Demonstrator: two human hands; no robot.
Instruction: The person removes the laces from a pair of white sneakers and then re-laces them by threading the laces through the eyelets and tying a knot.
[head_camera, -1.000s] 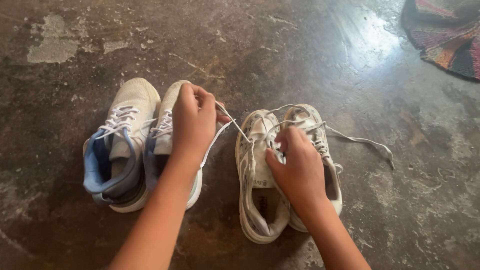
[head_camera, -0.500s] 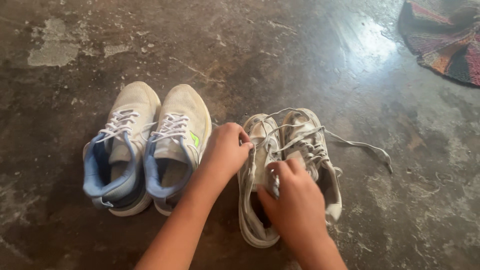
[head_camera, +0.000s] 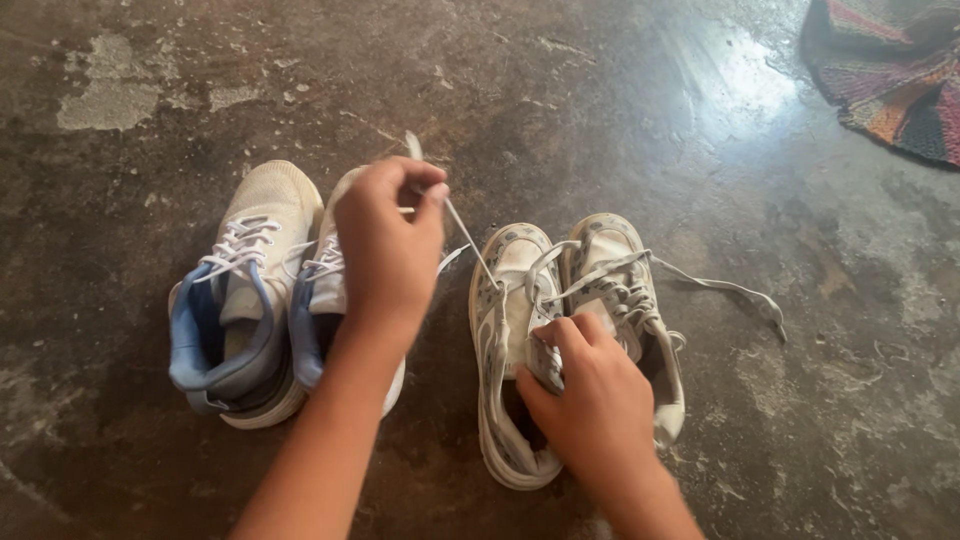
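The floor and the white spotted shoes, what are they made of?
The dark mottled floor looks like polished concrete or stone: hard, with pale worn patches and a glossy glare of light. The white spotted lace-up shoes look like soft canvas cloth, probably with rubber toe caps; the sides sag and crease. The left hand pulls a flat white lace, seemingly woven fabric.

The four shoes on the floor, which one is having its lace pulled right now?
The patterned white shoe, third from the left. The left hand draws its lace taut while the right hand grips its tongue. The other three go untouched.
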